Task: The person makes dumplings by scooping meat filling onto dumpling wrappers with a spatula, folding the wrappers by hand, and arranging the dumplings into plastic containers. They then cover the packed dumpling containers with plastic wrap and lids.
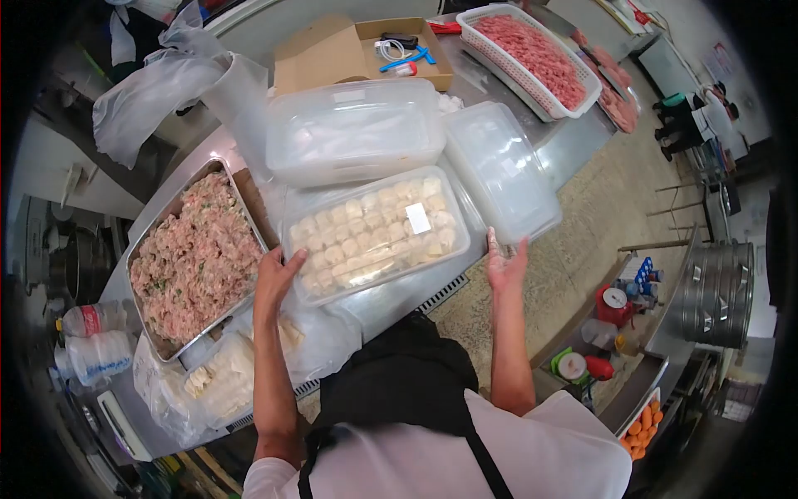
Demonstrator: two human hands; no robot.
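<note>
A clear plastic container point(378, 237) with rows of pale dumplings and a white label under its lid lies in front of me. My left hand point(280, 273) is at its left end, thumb and fingers apart, touching or very near the edge. To the right, my right hand point(506, 259) has its fingers spread at the near end of a translucent lidded container point(507, 175); whether they touch is unclear. Behind the dumplings sits another translucent container point(357, 129). A metal tray of minced meat mixed with greens point(195, 254) stands left of my left hand.
Plastic bags with pale dough point(224, 378) lie at the near left. An open cardboard box point(316, 56) holds cables and blue tools. Ground meat fills a white basket point(532, 62) at the back right. Behind it lie meat slabs. People are visible at the far right and upper left.
</note>
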